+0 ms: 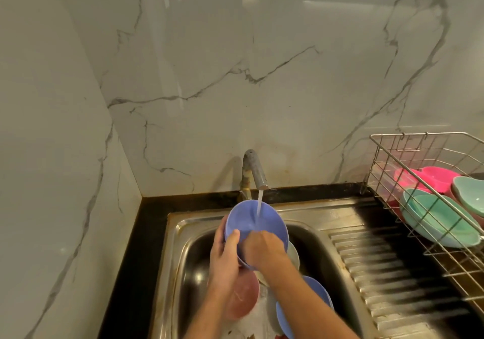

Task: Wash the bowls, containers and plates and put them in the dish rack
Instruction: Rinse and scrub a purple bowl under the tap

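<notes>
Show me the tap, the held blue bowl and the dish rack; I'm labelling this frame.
tap (255, 168): head view, on the bent spout.
blue bowl (251, 218): head view, on its inner wall under the water.
dish rack (387, 155): head view, on its wire side wall.

The bowl (255, 223) I hold is lilac-blue. In the steel-grey rack (424, 160) are mint-green bowls (440, 223) and pink ones (432, 177). The wall (235, 64) is white marble with grey veins.

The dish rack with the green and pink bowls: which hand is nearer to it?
Right. The right hand rubs inside the blue bowl under the tap, on the side toward the dish rack. The left hand grips the bowl's far edge.
</notes>
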